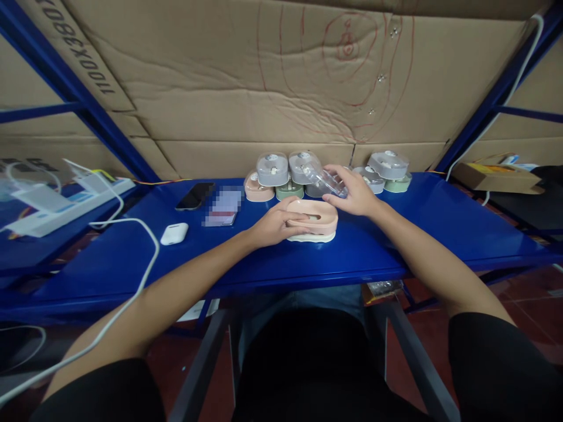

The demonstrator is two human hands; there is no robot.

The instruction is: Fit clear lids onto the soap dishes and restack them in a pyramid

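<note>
My left hand (278, 224) grips the left end of a pink oval box (328, 220), thumb at its far rim and fingers across the near side. The box has no lid on, and an opening shows in its inner surface. Beneath it is a cream-coloured base (312, 238) with a wavy edge, resting on the blue table. In my right hand (352, 190) is a clear plastic lid (328, 179), held tilted above and behind the box, apart from it. The fingers of my right hand close round the lid's right end.
Behind the box stand several stacked lidded boxes in grey (272, 170), pink (258, 189) and green (289, 190), with another stack (389, 165) further right. Leftward lie a dark phone (196, 196), a second phone (223, 206), a white earbud case (175, 234) and a white cable (152, 258).
</note>
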